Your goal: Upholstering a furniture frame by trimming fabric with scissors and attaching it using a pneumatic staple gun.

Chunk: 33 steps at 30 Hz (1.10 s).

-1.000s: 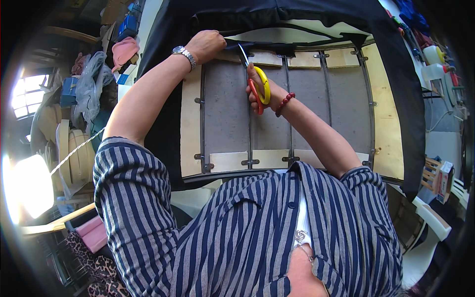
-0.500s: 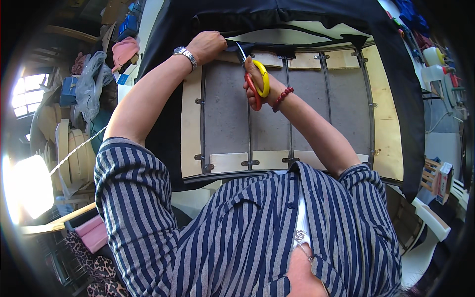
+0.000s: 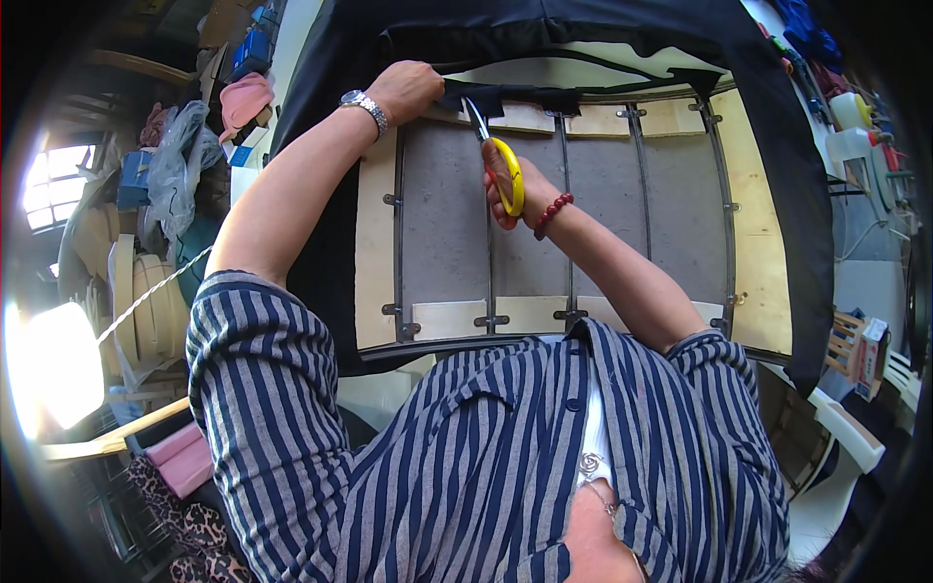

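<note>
My right hand [image 3: 508, 192] holds a pair of scissors [image 3: 512, 173] with yellow and red handles. Their metal blades point up and to the left, the tips at the lower edge of the black fabric [image 3: 483, 98]. My left hand [image 3: 406, 89] is closed on that fabric just left of the blades; the pinched part is hidden behind the fingers. The fabric drapes round a frame [image 3: 763, 223] of pale wood panels and dark metal bars, with grey material behind the bars. Along the frame's far side the fabric hangs in a cut-looking, uneven edge.
A lit lamp [image 3: 60, 364] glows at the left, beside a twisted white cord [image 3: 151, 291]. Clear plastic bags [image 3: 177, 165] and a pink cloth [image 3: 245, 105] hang at the left. At the right are white bottles [image 3: 852, 112] and a small wooden rack [image 3: 844, 340].
My right hand has drawn the scissors slightly down toward me, and more of the blades shows below the fabric. My left hand has stayed in place on the fabric.
</note>
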Motion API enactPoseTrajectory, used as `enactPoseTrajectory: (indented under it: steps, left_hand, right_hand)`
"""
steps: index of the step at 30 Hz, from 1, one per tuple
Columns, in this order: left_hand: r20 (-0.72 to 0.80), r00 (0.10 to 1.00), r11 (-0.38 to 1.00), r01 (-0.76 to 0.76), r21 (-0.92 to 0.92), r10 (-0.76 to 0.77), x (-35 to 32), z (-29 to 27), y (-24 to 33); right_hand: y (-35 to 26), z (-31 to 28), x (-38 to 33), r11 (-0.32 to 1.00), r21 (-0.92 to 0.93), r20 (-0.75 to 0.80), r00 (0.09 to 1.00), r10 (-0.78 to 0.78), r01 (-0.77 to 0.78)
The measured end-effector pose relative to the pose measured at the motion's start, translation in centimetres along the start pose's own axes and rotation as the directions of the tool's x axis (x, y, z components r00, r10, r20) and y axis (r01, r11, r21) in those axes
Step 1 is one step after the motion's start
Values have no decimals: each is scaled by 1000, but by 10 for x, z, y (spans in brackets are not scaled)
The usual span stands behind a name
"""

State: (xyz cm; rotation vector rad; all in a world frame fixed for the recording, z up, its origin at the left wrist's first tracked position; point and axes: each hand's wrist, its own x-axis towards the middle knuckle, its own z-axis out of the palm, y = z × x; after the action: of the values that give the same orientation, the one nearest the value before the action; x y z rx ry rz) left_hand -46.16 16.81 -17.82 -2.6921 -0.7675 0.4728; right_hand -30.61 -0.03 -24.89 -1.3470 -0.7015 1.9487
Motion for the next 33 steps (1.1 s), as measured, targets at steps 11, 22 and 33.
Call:
enactPoseTrajectory:
  steps: [11, 22, 33]
  left_hand:
    - [52, 994, 994, 103, -37, -101, -1, -16, 6]
    - [144, 961, 906, 272, -325, -237, -1, -33, 2]
    - [59, 990, 969, 139, -202, -130, -6, -22, -5]
  right_hand:
    - [-11, 6, -11, 980, 103, 234, 962, 139, -167]
    - [-12, 12, -7, 979, 122, 189, 972, 140, -164]
    - [-13, 13, -9, 977, 109, 187, 970, 158, -181]
